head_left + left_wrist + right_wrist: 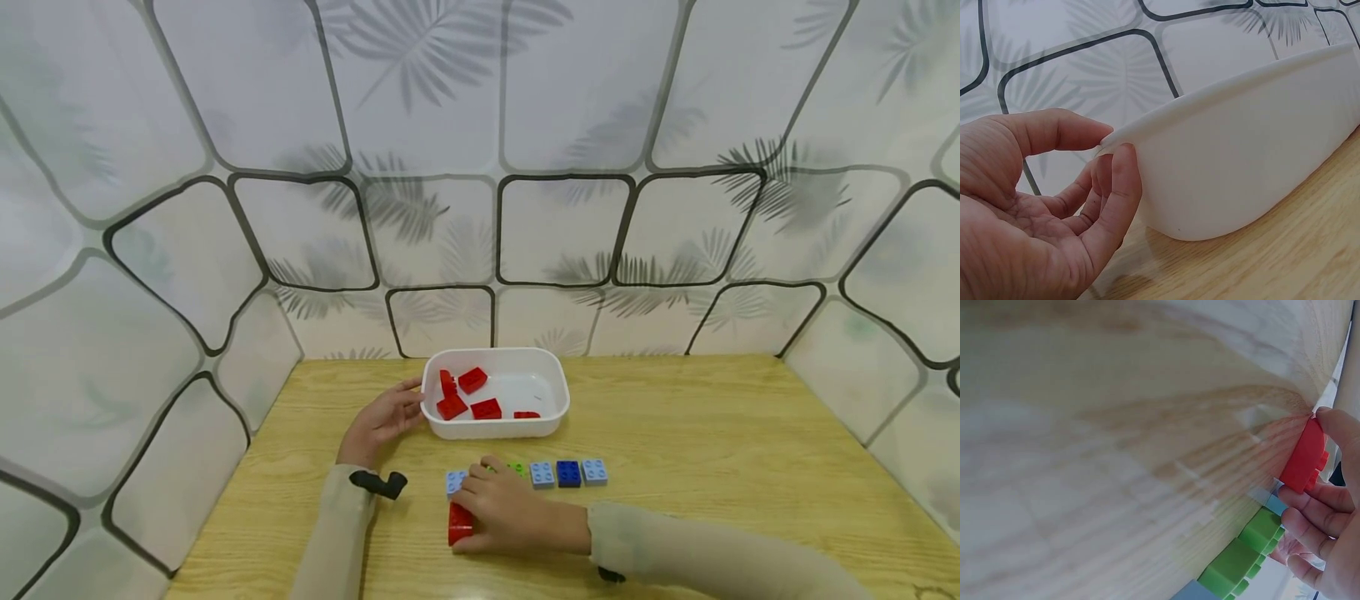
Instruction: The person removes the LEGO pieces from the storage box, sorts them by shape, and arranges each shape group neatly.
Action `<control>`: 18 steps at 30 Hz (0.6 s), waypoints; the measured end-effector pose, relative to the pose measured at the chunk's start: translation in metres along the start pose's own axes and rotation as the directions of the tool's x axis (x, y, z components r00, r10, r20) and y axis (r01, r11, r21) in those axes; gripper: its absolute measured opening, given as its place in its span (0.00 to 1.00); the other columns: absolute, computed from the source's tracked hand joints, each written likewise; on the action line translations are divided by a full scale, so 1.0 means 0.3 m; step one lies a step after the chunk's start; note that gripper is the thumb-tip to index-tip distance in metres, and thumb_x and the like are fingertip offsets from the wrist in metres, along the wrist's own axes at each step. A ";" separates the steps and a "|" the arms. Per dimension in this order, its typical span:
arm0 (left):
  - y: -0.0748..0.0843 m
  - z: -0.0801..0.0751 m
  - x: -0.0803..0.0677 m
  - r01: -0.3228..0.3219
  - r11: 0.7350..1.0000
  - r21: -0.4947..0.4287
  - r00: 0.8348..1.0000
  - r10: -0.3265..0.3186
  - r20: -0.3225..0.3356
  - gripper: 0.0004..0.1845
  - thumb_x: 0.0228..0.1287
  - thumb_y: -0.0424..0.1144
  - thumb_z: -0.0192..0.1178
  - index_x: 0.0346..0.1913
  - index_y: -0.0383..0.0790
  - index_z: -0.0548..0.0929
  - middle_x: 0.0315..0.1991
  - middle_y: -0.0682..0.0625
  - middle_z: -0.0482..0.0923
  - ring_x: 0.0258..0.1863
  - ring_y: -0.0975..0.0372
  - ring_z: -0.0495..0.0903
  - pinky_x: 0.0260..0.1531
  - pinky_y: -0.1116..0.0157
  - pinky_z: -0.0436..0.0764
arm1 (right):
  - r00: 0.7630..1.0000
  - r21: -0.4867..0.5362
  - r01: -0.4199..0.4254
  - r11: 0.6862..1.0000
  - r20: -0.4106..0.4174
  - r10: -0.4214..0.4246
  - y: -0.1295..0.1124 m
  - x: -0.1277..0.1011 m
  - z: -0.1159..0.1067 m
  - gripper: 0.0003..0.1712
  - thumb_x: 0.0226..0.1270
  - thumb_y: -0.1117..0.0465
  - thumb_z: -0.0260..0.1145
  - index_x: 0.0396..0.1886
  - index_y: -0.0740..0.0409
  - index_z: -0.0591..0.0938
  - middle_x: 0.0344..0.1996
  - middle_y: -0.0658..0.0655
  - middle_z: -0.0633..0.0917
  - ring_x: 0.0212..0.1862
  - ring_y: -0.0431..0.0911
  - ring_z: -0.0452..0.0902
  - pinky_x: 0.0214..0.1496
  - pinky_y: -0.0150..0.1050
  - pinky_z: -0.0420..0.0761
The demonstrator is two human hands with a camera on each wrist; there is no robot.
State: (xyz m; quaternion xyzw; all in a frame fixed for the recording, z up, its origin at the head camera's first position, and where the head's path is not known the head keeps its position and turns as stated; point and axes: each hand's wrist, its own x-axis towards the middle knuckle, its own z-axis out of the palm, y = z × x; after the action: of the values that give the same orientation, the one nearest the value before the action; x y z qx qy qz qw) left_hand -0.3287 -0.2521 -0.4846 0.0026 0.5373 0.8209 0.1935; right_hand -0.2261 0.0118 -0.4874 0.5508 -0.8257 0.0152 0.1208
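Observation:
A red toy building block (460, 525) lies on its side on the table, studs sideways. My right hand (510, 512) grips it between thumb and fingertips. Just beyond it runs a row of small blocks: a light blue block (455, 482) at the left end, green blocks (1235, 565) partly hidden behind the hand, then another light blue block (542, 475), a dark blue block (568, 474) and a light blue one at the right end. My left hand (384, 421) pinches the rim at the left end of a white plastic tub (1229, 144).
Inside the tub lie several red blocks (486, 409), mostly toward its left side. The wooden table (675, 417) meets a patterned cloth backdrop (562, 225) behind the tub and at both sides.

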 end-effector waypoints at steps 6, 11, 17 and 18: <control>-0.011 -0.011 0.008 -0.006 1.000 0.012 1.000 0.006 -0.003 0.20 0.79 0.30 0.49 0.69 0.37 0.64 0.48 0.52 0.81 0.41 0.66 0.82 0.40 0.73 0.85 | 1.000 0.011 -0.002 1.000 0.002 0.002 -0.001 0.001 0.002 0.32 0.69 0.28 0.59 0.53 0.47 0.85 0.45 0.43 0.86 0.49 0.39 0.77 0.63 0.44 0.76; -0.008 -0.008 0.008 -0.001 1.000 0.015 1.000 0.001 -0.013 0.19 0.79 0.29 0.49 0.68 0.38 0.65 0.46 0.53 0.82 0.40 0.66 0.82 0.39 0.73 0.84 | 1.000 0.001 0.000 1.000 0.004 0.000 -0.003 0.003 0.003 0.33 0.68 0.27 0.58 0.53 0.46 0.85 0.45 0.44 0.86 0.49 0.39 0.78 0.63 0.44 0.76; -0.006 -0.008 0.006 0.006 1.000 -0.009 1.000 -0.007 -0.017 0.18 0.79 0.29 0.49 0.67 0.38 0.66 0.49 0.52 0.81 0.42 0.65 0.82 0.40 0.72 0.84 | 1.000 0.018 -0.018 1.000 0.017 0.017 -0.003 0.008 -0.001 0.34 0.68 0.26 0.58 0.53 0.46 0.85 0.45 0.44 0.87 0.49 0.39 0.77 0.64 0.46 0.76; -0.006 -0.008 0.006 0.008 1.000 -0.011 1.000 -0.008 -0.019 0.18 0.79 0.29 0.49 0.67 0.38 0.66 0.49 0.52 0.81 0.42 0.64 0.82 0.40 0.72 0.85 | 1.000 0.020 -0.022 1.000 0.019 0.021 -0.003 0.009 -0.004 0.34 0.67 0.26 0.59 0.53 0.46 0.85 0.45 0.44 0.86 0.49 0.39 0.77 0.64 0.46 0.76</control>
State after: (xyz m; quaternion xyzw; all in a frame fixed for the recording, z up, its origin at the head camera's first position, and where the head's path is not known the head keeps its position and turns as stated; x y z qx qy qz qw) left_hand -0.3304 -0.2530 -0.4876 -0.0084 0.5348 0.8229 0.1917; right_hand -0.2261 0.0092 -0.4859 0.5432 -0.8325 0.0194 0.1074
